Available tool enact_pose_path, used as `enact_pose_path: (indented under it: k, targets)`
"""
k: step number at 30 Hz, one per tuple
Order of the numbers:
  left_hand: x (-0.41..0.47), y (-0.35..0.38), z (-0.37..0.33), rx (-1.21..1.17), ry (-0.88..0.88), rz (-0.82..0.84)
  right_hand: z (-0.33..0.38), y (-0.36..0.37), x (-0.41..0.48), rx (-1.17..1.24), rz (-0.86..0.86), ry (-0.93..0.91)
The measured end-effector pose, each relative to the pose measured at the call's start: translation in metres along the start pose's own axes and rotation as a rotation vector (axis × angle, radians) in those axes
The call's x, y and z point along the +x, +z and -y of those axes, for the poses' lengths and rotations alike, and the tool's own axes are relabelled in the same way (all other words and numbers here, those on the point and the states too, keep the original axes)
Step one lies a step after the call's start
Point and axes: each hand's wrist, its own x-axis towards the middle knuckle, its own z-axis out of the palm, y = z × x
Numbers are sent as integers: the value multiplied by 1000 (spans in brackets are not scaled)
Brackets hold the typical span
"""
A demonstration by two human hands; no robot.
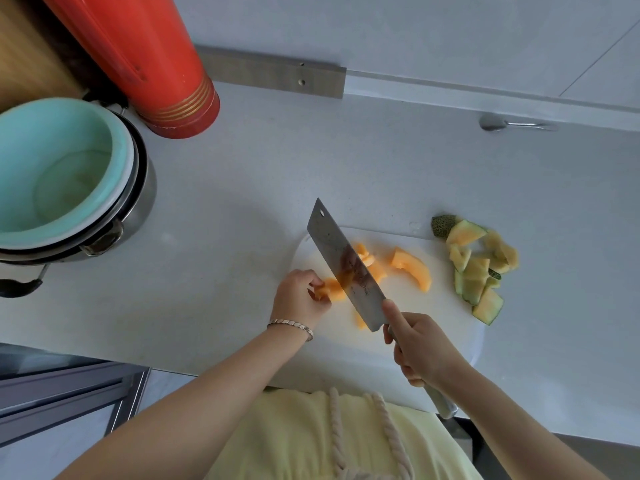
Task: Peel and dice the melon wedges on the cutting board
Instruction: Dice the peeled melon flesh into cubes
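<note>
We see a white cutting board [346,344] lying at the near edge of a pale grey counter [242,174]. The right hand [420,348] is wrapped tight around the handle of a cleaver [343,261], its forefinger laid along the blade's heel; the broad blade slants up and away toward the board's far left corner. Some marks sit near the heel of the blade, but we cannot read them. The left hand [299,296], with a bracelet [292,325] at its wrist, pinches an orange peeled melon piece [334,289] at the board's left edge, right beside the blade. A curved peeled wedge [412,270] lies apart toward the middle of the board, and smaller orange bits [367,261] lie just beyond the blade. A heap of rinds [478,268], green-skinned and pale yellow inside, sits at the board's far right corner. On the counter's left end stands a metal pot [138,199] with a mint-green bowl [59,168] nested inside, and a red cylindrical flask [152,60] stands behind it. A metal spoon [512,123] rests near the counter's back edge.
</note>
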Motion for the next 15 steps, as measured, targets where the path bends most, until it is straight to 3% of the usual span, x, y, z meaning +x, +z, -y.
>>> enact_pose_path:
  k: [15]
  targets:
    - [4,-3,6,-47,-17,22,-17,21,8,-4,-24,16]
